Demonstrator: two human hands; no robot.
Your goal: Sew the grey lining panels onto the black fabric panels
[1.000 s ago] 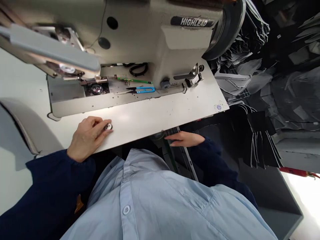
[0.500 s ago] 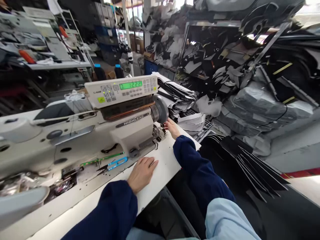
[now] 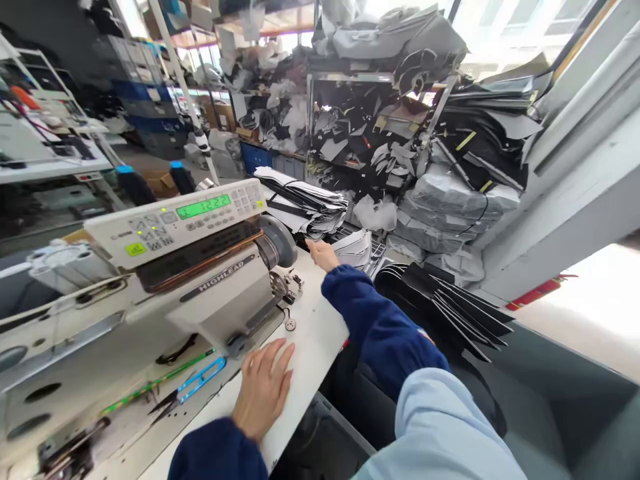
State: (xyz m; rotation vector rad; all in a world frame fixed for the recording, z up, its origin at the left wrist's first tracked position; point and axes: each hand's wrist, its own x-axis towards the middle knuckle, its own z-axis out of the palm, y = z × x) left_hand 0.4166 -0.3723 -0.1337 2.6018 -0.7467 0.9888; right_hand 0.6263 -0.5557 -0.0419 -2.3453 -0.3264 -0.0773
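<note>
My left hand (image 3: 265, 387) lies palm down on the white sewing table (image 3: 320, 333), its fingers spread and nothing in it. My right hand (image 3: 323, 255) is stretched out past the handwheel (image 3: 283, 241) of the sewing machine (image 3: 225, 287). Its fingers are drawn together; whatever they hold, if anything, is too small to make out. A small round metal bobbin-like piece (image 3: 291, 325) lies on the table beside the bobbin winder (image 3: 280, 285). Blue thread snips (image 3: 200, 381) and a green stick-like tool (image 3: 160, 381) rest at the machine's base, left of my left hand.
Behind the handwheel are a tied stack of cut pieces (image 3: 300, 200) and pale curved pieces (image 3: 354, 247). Dark sheets with white edges (image 3: 440, 300) lie at the right. Plastic-wrapped bundles (image 3: 445, 207) and a loaded shelf (image 3: 360, 120) stand farther back. The control panel (image 3: 200, 220) tops the machine.
The view has swung to the right. My right hand has drawn away from the bobbin winder by the handwheel. The fingers of my left hand have spread, and the round metal piece now shows fully.
</note>
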